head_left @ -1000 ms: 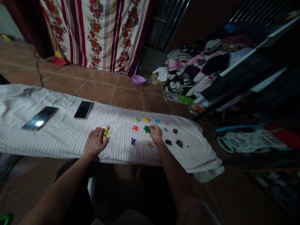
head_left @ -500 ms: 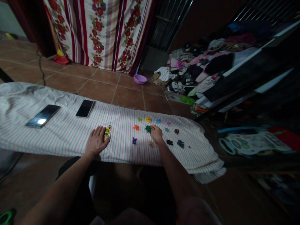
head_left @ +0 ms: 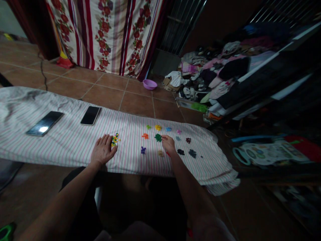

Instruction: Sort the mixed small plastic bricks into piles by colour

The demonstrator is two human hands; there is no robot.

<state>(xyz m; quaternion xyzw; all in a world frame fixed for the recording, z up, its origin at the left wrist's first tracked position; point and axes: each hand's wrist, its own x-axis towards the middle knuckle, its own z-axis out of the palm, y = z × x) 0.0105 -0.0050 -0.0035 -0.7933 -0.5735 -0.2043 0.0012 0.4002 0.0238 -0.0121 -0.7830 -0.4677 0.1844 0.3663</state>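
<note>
My left hand [head_left: 102,149] lies flat on the striped cloth, fingers stretched out. Against its fingertips and thumb sits a mixed cluster of small yellow, green and white pieces [head_left: 115,139]. My right hand [head_left: 168,144] is beside a pile of small dark green pieces [head_left: 158,137], its thumb and fingers pressed together; anything between them is too small to make out. Around it lie little piles sorted by colour: orange [head_left: 145,136], yellow [head_left: 157,127], purple [head_left: 143,150], tan [head_left: 160,153], black [head_left: 181,152] and several others. Red pieces [head_left: 168,154] show partly under the right wrist.
Two phones [head_left: 90,115] [head_left: 45,124] lie on the cloth [head_left: 67,144] at the left. Beyond the cloth's far edge, a purple basin [head_left: 149,84] stands on the tiled floor. Heaped clothes [head_left: 213,70] fill the back right, and a floral curtain [head_left: 112,36] hangs behind.
My right hand has drawn back slightly to the right from the green pile, and red pieces now show by its wrist. My left hand stays in place.
</note>
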